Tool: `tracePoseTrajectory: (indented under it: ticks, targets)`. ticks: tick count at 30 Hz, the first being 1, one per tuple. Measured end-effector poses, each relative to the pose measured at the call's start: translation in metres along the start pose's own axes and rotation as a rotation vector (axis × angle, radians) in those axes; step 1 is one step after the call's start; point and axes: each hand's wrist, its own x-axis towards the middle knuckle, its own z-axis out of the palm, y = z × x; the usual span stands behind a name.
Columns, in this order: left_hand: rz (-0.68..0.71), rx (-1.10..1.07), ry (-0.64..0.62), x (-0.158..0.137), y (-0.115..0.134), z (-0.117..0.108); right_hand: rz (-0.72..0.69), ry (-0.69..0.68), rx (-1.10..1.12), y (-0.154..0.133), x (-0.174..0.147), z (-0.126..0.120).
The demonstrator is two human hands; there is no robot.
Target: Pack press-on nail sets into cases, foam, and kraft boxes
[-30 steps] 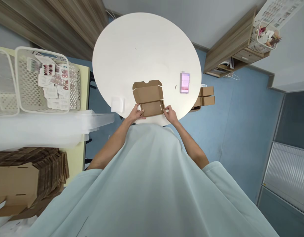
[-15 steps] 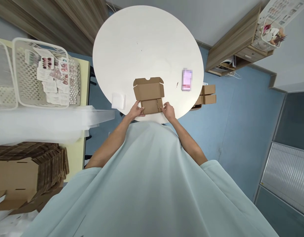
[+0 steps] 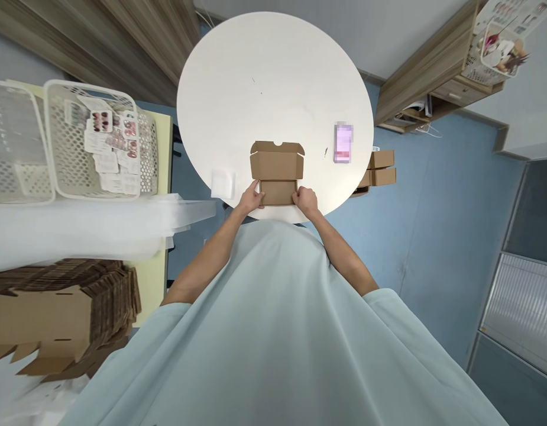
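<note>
A brown cardboard box (image 3: 277, 193) lies near the front edge of the round white table (image 3: 273, 71), its lid (image 3: 277, 164) raised away from me. My left hand (image 3: 252, 197) grips the box's left side wall, thumb over the edge. At the opposite end, my right hand (image 3: 306, 200) is closed on the right side wall with its fingers curled. Both side walls stand up, and nothing lies inside the box.
On the table are a white square packet (image 3: 223, 184) at left and a pixelated phone-like item (image 3: 343, 143) at right. A side table holds white baskets (image 3: 96, 189), white wrapping sheet (image 3: 78, 231) and stacked flat cardboard (image 3: 109, 307). Small boxes (image 3: 383, 167) stand beyond the table's right edge.
The right flap, which lay across the box floor, is now folded up into the side wall. My right hand's fingers have curled tighter. The whole view has shifted slightly.
</note>
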Motion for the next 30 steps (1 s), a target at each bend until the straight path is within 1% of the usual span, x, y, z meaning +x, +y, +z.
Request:
tracePoseTrajectory:
  ticks: [4,6,8,10,11,13,15,18,20,24,26,28,30]
  targets:
    - [-0.011,0.155,-0.021,-0.009,0.006,-0.008,0.012,0.025,-0.001,-0.002,-0.007,-0.002]
    - [0.011,0.264,0.009,-0.016,0.008,-0.018,0.021,0.038,-0.012,-0.003,-0.01,-0.003]
    - [0.066,0.383,0.115,-0.023,0.006,-0.035,0.046,0.039,-0.014,-0.006,-0.011,-0.003]
    - [0.114,0.472,0.3,-0.027,0.002,-0.058,0.068,0.036,-0.004,-0.009,-0.011,-0.004]
    - [0.114,0.497,0.401,-0.027,0.0,-0.071,0.075,0.037,0.0,-0.011,-0.01,-0.004]
    - [0.046,0.517,0.556,-0.027,-0.006,-0.094,0.083,0.046,0.0,-0.014,-0.008,-0.005]
    - [-0.054,0.518,0.616,-0.024,-0.01,-0.112,0.086,0.06,0.001,-0.015,-0.006,-0.006]
    - [-0.149,0.497,0.576,-0.019,-0.012,-0.124,0.076,0.088,0.019,-0.016,-0.001,-0.006]
    - [-0.177,0.49,0.545,-0.016,-0.011,-0.124,0.069,0.101,0.035,-0.018,0.0,-0.005]
    - [-0.244,0.511,0.537,-0.01,-0.008,-0.123,0.091,0.111,0.07,-0.023,0.0,-0.001]
    - [-0.28,0.518,0.497,-0.006,-0.006,-0.126,0.104,0.109,0.084,-0.025,-0.001,0.0]
    - [-0.298,0.518,0.436,-0.004,-0.003,-0.128,0.098,0.102,0.092,-0.027,-0.002,0.0]
    - [-0.285,0.505,0.406,-0.005,0.002,-0.129,0.08,0.088,0.089,-0.028,-0.001,-0.001]
